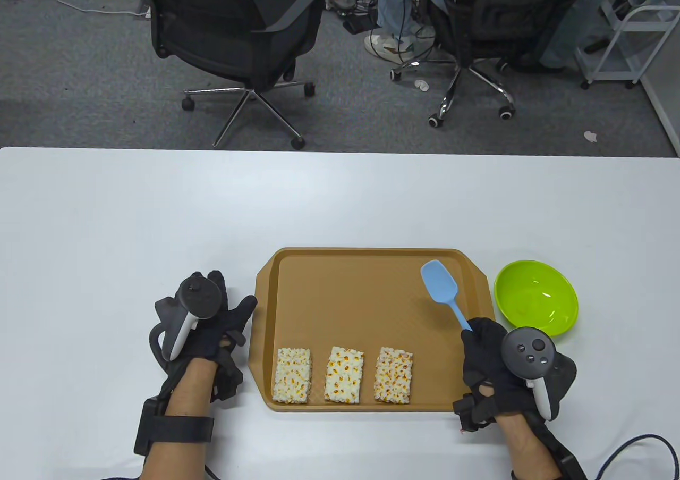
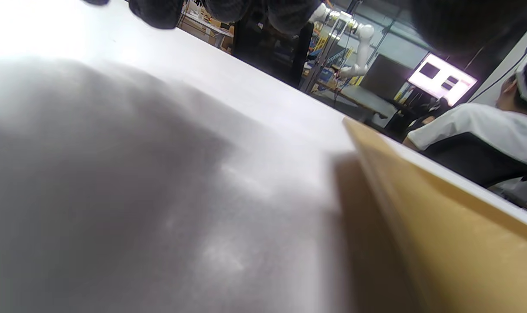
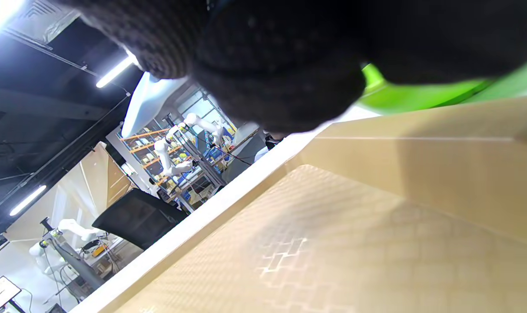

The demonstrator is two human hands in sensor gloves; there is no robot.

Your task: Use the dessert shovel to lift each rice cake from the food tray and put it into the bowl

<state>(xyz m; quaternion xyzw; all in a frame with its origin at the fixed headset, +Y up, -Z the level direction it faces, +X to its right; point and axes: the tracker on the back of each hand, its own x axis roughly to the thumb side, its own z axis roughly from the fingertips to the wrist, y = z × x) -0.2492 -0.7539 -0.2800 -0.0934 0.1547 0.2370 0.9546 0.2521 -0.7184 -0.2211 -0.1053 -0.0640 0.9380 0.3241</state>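
Three rice cakes lie in a row along the near side of the brown food tray (image 1: 366, 299): left cake (image 1: 291, 375), middle cake (image 1: 345, 375), right cake (image 1: 393, 375). My right hand (image 1: 486, 360) grips the handle of the light blue dessert shovel (image 1: 440, 283), whose blade hovers over the tray's far right part. The green bowl (image 1: 535, 296) stands just right of the tray and holds nothing. My left hand (image 1: 212, 315) rests on the table by the tray's left rim, fingers relaxed. In the right wrist view, the shovel blade (image 3: 148, 102), bowl (image 3: 419, 93) and tray floor (image 3: 333, 243) show.
The white table (image 1: 159, 219) stretches wide to the left and beyond the tray. Office chairs (image 1: 239, 33) and a seated person's legs (image 1: 398, 17) are on the floor past the far edge. The left wrist view shows the tray rim (image 2: 419, 217) close by.
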